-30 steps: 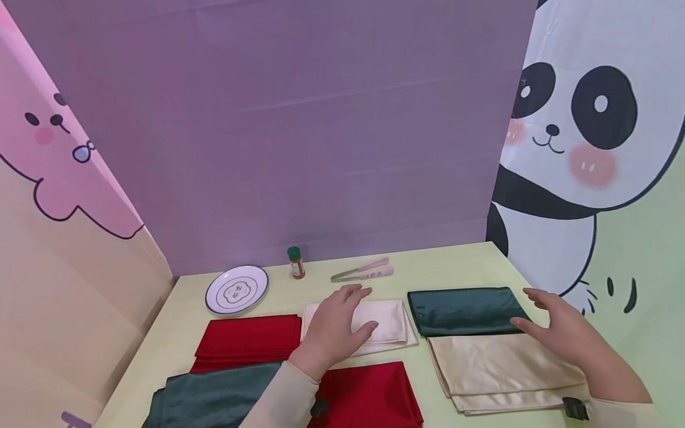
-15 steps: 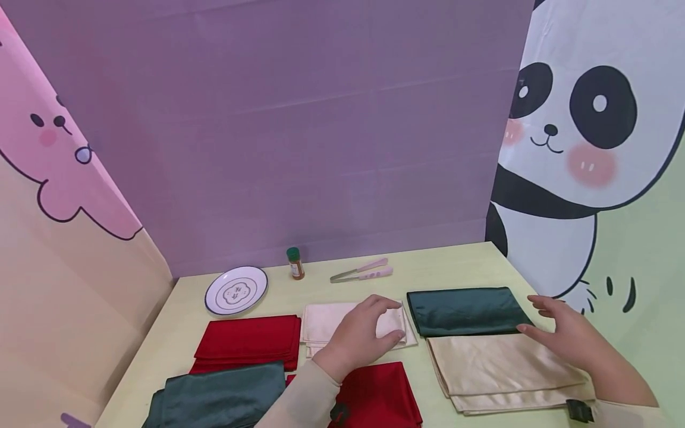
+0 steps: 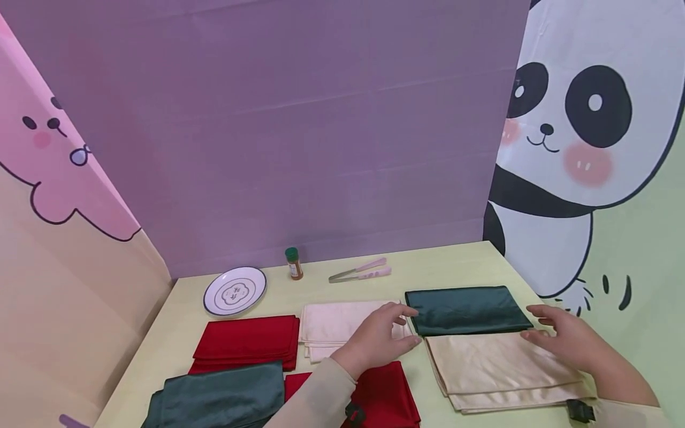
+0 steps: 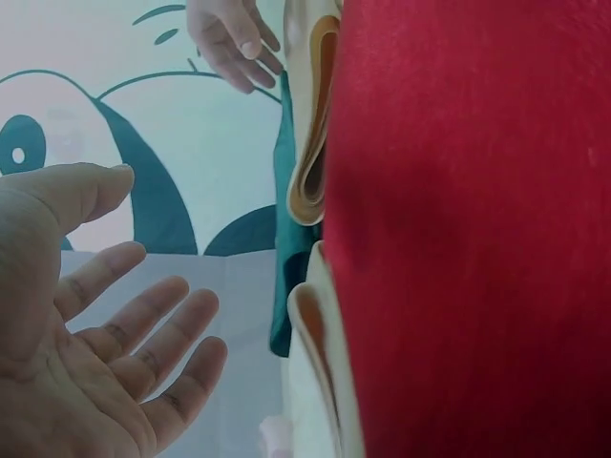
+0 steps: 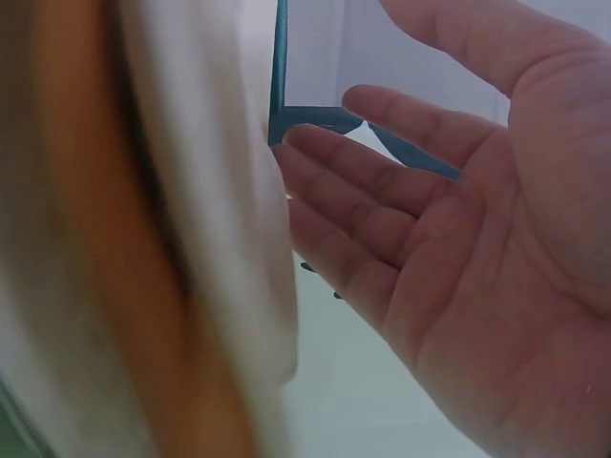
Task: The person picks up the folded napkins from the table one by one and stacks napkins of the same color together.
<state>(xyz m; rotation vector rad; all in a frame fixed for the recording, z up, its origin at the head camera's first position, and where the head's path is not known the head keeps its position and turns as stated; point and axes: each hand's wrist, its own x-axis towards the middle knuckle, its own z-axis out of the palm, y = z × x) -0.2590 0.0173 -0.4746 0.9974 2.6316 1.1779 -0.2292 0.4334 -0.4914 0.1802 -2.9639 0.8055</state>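
In the head view my left hand (image 3: 377, 339) hovers over the right part of the folded cream cloth (image 3: 334, 321), its fingertips by the left corner of a folded dark green cloth (image 3: 468, 310). The left wrist view shows its fingers loosely spread with nothing between them. Over the right end of a folded beige cloth (image 3: 492, 362) is my right hand (image 3: 569, 339), relaxed and holding nothing. Whether its fingertips touch the beige cloth (image 5: 215, 191) in the right wrist view, I cannot tell. A folded red cloth (image 3: 393, 398) lies under my left wrist, partly hidden by the sleeve.
To the left lie another red cloth (image 3: 248, 339) and a second dark green cloth (image 3: 225, 392), overlapping it. Along the back of the table (image 3: 439, 267) are a patterned plate (image 3: 235, 291), a green-capped spice jar (image 3: 294, 264) and pink-handled tongs (image 3: 361, 271). A purple backdrop (image 3: 321, 148) stands behind.
My left hand has moved right across the cream cloth, uncovering its left part, toward the right-hand green cloth. My right hand has shifted only slightly downward. The cloths stay put.
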